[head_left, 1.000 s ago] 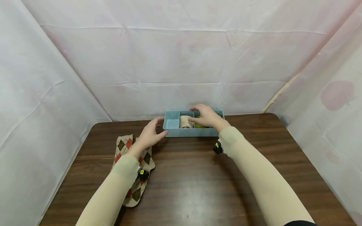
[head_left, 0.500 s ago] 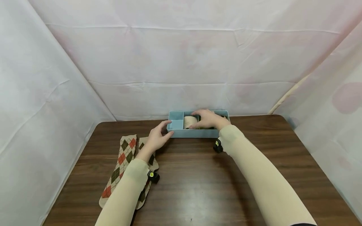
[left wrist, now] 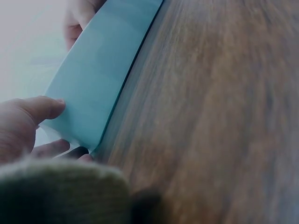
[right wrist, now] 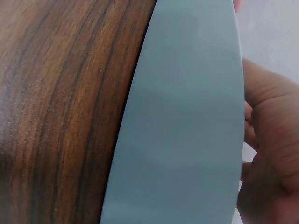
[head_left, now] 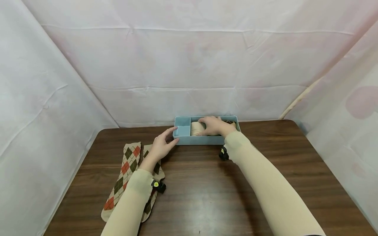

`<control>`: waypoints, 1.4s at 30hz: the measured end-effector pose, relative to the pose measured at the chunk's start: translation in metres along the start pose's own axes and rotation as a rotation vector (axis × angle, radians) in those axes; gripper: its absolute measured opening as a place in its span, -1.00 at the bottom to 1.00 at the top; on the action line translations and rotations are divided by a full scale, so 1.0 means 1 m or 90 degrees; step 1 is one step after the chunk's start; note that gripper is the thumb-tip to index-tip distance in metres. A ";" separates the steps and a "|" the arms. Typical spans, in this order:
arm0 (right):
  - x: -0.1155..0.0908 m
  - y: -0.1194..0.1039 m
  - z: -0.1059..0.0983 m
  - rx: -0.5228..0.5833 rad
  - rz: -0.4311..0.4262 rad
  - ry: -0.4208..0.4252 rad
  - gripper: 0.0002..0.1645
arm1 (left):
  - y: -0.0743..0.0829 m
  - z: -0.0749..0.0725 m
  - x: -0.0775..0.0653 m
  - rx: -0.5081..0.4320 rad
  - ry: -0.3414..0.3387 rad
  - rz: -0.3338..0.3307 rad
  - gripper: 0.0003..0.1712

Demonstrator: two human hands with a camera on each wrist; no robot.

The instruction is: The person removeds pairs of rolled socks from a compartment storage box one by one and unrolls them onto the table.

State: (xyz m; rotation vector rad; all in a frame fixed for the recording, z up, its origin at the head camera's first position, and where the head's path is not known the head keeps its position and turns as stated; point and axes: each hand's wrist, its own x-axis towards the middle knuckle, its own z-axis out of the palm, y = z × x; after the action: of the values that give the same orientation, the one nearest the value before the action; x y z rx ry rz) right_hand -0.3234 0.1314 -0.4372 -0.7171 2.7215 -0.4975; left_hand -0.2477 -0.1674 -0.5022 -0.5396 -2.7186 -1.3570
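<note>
A light blue divided storage box [head_left: 196,140] stands at the far side of the wooden table. My left hand [head_left: 160,146] grips its left end, thumb against the front wall and fingers round the end in the left wrist view. My right hand [head_left: 214,126] reaches over the front rim into the middle of the box, fingers bent downward. Right at its thumb lies a beige ribbed fabric roll [head_left: 196,128], like a rolled sock. I cannot tell whether the right fingers hold anything, since the hand covers them. Patterned fabric [head_left: 231,123] shows in the right end.
Two beige argyle socks lie flat on the left, the outer sock [head_left: 124,173] beside the left forearm and the inner sock [head_left: 160,173] partly under it. A pale curtain [head_left: 177,65] hangs close behind the box. The brown table [head_left: 192,183] stretches toward me.
My left hand has moved right and taken hold of the box's left end. My right hand has sunk lower into the box, covering the green fabric seen before.
</note>
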 end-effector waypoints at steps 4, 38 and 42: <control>-0.001 0.003 0.001 0.019 -0.004 0.000 -0.19 | 0.001 0.000 0.002 0.007 0.007 0.005 -0.31; -0.026 -0.013 -0.016 0.103 -0.107 0.239 -0.19 | -0.005 0.002 0.007 0.001 0.006 0.001 -0.27; -0.041 -0.012 -0.012 0.217 -0.101 0.273 -0.21 | -0.007 0.001 0.007 0.000 -0.001 -0.005 -0.27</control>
State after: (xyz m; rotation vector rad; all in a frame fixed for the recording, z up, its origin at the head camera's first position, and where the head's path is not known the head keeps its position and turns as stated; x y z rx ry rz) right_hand -0.2879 0.1459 -0.4145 -0.8092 2.8480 -1.2465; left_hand -0.2561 -0.1685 -0.5071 -0.5301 -2.7246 -1.3587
